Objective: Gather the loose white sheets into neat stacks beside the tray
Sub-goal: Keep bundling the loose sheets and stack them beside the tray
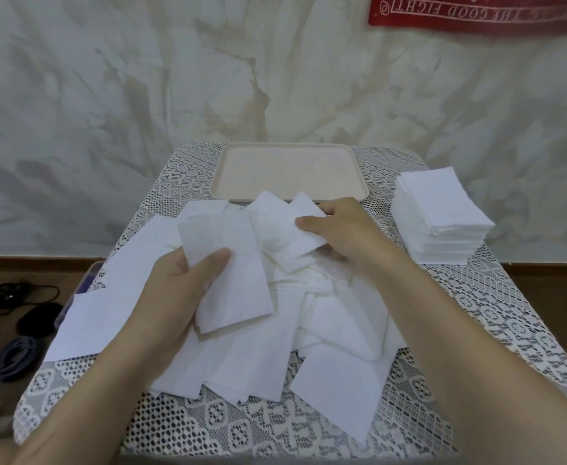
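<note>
A loose heap of white sheets [329, 374] covers the middle of the lace-covered table [496, 307]. My left hand [178, 286] holds a small bundle of white sheets [231, 283] above the heap, thumb on top. My right hand [342, 229] pinches a single white sheet [282, 226] at its right edge, just in front of the tray. The beige tray [288, 169] lies at the table's far edge with nothing in it. To the tray's right stands a neat stack of white sheets [439, 213].
A patterned wall rises behind the table, with a red banner [476, 11] at the top right. On the floor to the left lie black cables [10, 293], a dark pad and a blue coil [13, 360]. Some sheets overhang the table's left edge.
</note>
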Action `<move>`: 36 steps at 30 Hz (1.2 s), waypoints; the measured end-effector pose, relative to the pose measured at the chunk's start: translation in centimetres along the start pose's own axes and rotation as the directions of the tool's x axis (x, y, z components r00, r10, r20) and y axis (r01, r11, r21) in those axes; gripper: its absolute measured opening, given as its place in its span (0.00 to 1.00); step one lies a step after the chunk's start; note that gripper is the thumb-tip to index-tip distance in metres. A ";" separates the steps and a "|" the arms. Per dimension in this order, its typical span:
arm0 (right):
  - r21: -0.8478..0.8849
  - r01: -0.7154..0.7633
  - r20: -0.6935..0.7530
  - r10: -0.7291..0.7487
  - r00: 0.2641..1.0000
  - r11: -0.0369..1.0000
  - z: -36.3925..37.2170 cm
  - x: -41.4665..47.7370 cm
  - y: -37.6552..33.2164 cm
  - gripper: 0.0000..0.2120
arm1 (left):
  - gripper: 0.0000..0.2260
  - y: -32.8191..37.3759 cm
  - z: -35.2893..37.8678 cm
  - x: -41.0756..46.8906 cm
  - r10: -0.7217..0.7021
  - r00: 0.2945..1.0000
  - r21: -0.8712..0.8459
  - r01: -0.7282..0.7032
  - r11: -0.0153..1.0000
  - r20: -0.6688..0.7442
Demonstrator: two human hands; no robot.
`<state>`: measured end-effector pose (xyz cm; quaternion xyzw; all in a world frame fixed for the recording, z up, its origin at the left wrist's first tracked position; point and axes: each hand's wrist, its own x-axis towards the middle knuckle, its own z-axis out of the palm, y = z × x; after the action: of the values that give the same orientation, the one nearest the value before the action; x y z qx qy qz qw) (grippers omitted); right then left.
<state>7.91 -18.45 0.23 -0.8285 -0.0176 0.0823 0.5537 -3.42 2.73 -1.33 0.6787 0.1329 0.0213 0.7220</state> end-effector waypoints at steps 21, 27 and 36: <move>-0.471 0.164 -0.029 -0.201 0.979 0.867 -1.8 -8.2 2.5 0.16 | 0.09 -0.5 0.8 -0.9 0.010 1.000 0.006 -0.010 1.000 -0.016; -0.203 0.100 0.031 -0.096 0.995 0.974 -1.9 -6.1 3.0 0.11 | 0.09 -0.6 0.5 -0.7 0.002 1.000 -0.007 -0.002 1.000 -0.032; -0.302 -0.026 -0.054 0.010 0.998 0.953 -5.0 -8.6 5.9 0.15 | 0.09 -0.5 0.8 -1.6 0.005 1.000 -0.009 -0.005 1.000 -0.013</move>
<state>-0.14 -26.33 -2.29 -0.9055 -0.0081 0.0623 0.4197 -4.83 1.56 -1.51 0.6757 0.1357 0.0282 0.7240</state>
